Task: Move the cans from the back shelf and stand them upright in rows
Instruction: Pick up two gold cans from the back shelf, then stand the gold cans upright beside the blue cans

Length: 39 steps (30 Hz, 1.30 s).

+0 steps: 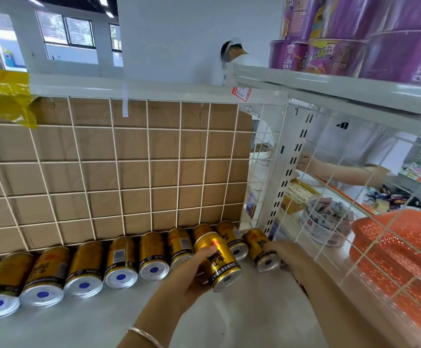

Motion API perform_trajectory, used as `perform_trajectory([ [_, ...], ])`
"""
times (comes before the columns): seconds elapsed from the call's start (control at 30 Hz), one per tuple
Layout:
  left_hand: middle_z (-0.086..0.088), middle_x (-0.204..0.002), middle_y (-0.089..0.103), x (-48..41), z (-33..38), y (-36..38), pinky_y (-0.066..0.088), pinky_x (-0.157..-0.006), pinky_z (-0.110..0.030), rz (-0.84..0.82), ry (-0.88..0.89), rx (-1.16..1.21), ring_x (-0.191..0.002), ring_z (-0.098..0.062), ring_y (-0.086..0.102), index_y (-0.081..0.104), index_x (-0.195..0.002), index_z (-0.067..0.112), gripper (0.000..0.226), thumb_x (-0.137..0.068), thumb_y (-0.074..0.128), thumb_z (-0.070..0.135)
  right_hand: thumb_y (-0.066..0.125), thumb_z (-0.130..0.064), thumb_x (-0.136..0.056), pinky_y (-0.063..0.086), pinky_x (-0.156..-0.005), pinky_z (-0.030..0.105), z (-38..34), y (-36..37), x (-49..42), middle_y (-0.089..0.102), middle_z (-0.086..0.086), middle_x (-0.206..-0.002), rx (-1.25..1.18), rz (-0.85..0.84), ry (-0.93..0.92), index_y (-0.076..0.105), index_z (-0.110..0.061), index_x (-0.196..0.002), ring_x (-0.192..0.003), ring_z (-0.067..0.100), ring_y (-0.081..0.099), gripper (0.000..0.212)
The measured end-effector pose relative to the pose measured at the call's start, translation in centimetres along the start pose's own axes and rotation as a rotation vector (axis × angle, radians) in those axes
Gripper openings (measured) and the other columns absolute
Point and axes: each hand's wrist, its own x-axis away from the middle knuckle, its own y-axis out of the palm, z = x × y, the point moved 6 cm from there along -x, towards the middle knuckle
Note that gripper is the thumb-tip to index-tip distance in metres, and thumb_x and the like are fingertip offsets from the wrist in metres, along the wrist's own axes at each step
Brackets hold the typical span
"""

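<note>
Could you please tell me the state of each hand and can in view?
Left hand: grips the near can.
Near can: tilted, not upright.
Right hand: grips the rightmost can.
Rightmost can: lying on its side.
Row of cans: lying on their sides along the wire grid.

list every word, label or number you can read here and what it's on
"红牛": gold can in the left hand.
"红牛": lying can near the row's left end.
End can in the right hand: lettering too blurred.
Red shelf tag, purple tubs, can barcode: too blurred to read.
</note>
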Motion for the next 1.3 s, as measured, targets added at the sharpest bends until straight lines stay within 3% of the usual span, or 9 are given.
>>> perform_trajectory([
  [0.13,-0.021,-0.119,0.062,0.0,-0.6,-0.4,0.049,-0.096,-0.049,0.009,0.037,0.000,-0.105,-0.036,0.064,0.043,-0.131,0.007,0.083,-0.059,0.083,0.018,0.076,-0.027,-0.074,0.051,-0.092,0.043,1.7,0.2,-0.2,0.068,0.017,-0.095,-0.041,-0.018,0.043,0.066,-0.008,-0.087,-0.095,0.030,0.064,0.025],
  [0.23,-0.022,-0.118,0.062,0.0,-0.9,-1.2,0.052,-0.091,-0.048,0.060,0.051,-0.022,-0.103,-0.036,0.065,0.041,-0.132,0.006,0.091,-0.052,0.083,0.018,0.077,-0.029,-0.076,0.052,-0.082,0.038,1.7,0.4,0.0,0.063,0.010,-0.086,-0.022,-0.030,0.010,0.063,-0.010,-0.087,-0.091,0.027,0.062,0.026],
  [0.33,-0.022,-0.119,0.062,0.3,-1.4,-1.6,0.053,-0.088,-0.047,0.056,0.057,-0.035,-0.103,-0.036,0.064,0.042,-0.131,0.007,0.087,-0.055,0.081,0.016,0.077,-0.029,-0.075,0.052,-0.075,0.034,2.1,0.7,-0.2,0.064,0.015,-0.094,-0.043,-0.040,0.019,0.061,-0.004,-0.103,-0.090,0.027,0.062,0.041],
  [0.47,-0.019,-0.106,0.070,0.9,-2.1,-2.5,0.056,-0.081,-0.040,0.027,0.084,-0.106,-0.096,-0.032,0.069,0.053,-0.118,0.007,0.053,-0.070,0.077,0.013,0.077,-0.022,-0.073,0.054,-0.069,0.035,2.8,0.3,0.1,0.064,0.016,-0.097,-0.070,-0.031,0.007,0.054,-0.001,-0.105,-0.092,0.029,0.064,0.044],
  [0.6,-0.018,-0.102,0.072,2.2,-2.0,-3.7,0.056,-0.081,-0.037,0.031,0.081,-0.150,-0.096,-0.030,0.069,0.057,-0.109,0.004,0.047,-0.069,0.078,0.018,0.077,-0.020,-0.073,0.051,-0.061,0.030,3.2,-0.6,2.0,0.066,0.018,-0.092,-0.022,-0.002,-0.026,0.062,-0.003,-0.100,-0.082,0.028,0.063,0.035],
  [0.8,-0.012,-0.089,0.075,5.2,-0.8,-6.0,0.056,-0.067,-0.029,0.003,0.141,-0.119,-0.083,-0.023,0.072,0.060,-0.103,0.005,0.034,-0.074,0.073,0.018,0.066,-0.009,-0.083,0.047,-0.080,0.035,0.6,1.1,8.7,0.066,0.013,-0.089,-0.265,-0.133,-0.186,0.065,-0.005,-0.093,-0.084,0.022,0.059,0.011],
  [0.9,-0.011,-0.096,0.075,8.1,0.4,-8.7,0.056,-0.070,-0.029,-0.002,0.203,-0.128,-0.091,-0.024,0.071,0.059,-0.110,0.005,0.042,-0.074,0.073,0.020,0.063,-0.004,-0.085,0.047,-0.093,0.043,-1.9,5.7,13.0,0.067,0.010,-0.090,-0.349,-0.265,-0.241,0.061,-0.011,-0.094,-0.089,0.023,0.060,0.011],
  [1.1,-0.014,-0.112,0.070,16.3,3.4,-17.7,0.053,-0.089,-0.036,0.068,0.348,-0.153,-0.107,-0.029,0.065,0.059,-0.119,0.003,0.050,-0.075,0.072,0.022,0.060,-0.001,-0.085,0.054,-0.075,0.029,-4.1,20.3,20.7,0.072,0.005,-0.069,-0.385,-0.553,-0.250,0.064,-0.005,-0.090,-0.072,0.017,0.066,0.007],
  [1.3,-0.018,-0.104,0.072,27.8,6.6,-29.4,0.053,-0.082,-0.032,0.310,0.539,-0.092,-0.092,-0.024,0.069,0.066,-0.108,-0.002,0.047,-0.068,0.072,0.023,0.063,-0.002,-0.083,0.051,-0.085,0.033,-4.9,32.6,29.7,0.074,0.005,-0.081,-0.309,-0.737,-0.368,0.067,-0.007,-0.096,-0.083,0.018,0.066,0.014],
])
